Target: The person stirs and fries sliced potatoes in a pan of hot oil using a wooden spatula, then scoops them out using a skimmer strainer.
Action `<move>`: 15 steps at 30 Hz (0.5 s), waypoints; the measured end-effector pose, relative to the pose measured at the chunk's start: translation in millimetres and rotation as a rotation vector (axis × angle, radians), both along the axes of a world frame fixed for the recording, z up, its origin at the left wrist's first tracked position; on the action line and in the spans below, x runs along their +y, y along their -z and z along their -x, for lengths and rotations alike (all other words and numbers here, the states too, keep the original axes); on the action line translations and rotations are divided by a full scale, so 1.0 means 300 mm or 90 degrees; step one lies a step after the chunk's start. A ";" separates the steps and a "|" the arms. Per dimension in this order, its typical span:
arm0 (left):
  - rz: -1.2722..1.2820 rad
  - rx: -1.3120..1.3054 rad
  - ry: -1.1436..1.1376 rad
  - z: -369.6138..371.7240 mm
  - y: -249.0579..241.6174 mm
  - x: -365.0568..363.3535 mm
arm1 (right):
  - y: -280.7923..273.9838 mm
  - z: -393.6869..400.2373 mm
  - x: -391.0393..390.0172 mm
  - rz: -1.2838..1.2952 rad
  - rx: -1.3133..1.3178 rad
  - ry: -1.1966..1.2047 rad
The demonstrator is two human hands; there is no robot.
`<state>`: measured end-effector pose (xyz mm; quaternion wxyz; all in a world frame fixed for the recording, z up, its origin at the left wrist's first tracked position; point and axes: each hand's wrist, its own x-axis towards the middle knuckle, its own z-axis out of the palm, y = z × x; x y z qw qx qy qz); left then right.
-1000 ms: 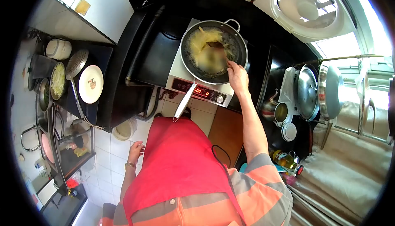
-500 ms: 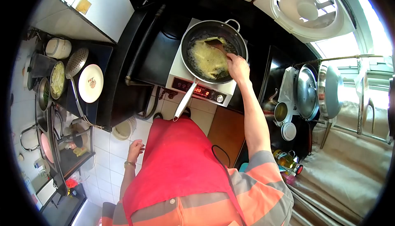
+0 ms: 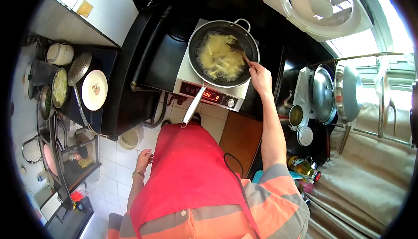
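My right hand is closed round the handle of a brown spatula, whose blade dips into the right part of a black pan. Pale yellow strips lie in bubbling oil in the pan. The pan stands on a silver induction cooker with red lit digits, its long handle pointing toward the red apron. Beside the apron on the left hangs my left hand, fingers loosely curled, holding nothing that shows.
On the left counter are a white plate, a slotted ladle and a bowl of pale shreds. Pan lids, a small metal pot and an oil bottle are at the right.
My right hand has moved slightly right and down, drawing the spatula toward the pan's right side. The strips are more spread out in the oil.
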<state>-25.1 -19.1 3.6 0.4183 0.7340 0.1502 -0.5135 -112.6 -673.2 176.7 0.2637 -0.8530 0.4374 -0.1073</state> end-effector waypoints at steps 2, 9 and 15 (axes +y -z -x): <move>0.005 -0.008 0.004 -0.008 -0.002 -0.007 | 0.061 -0.027 -0.009 0.012 -0.029 -0.007; 0.024 -0.036 -0.003 -0.010 -0.016 -0.016 | 0.055 -0.065 0.001 0.058 -0.004 -0.093; -0.004 -0.005 0.005 0.030 0.002 -0.007 | 0.093 -0.166 -0.040 0.058 -0.009 -0.064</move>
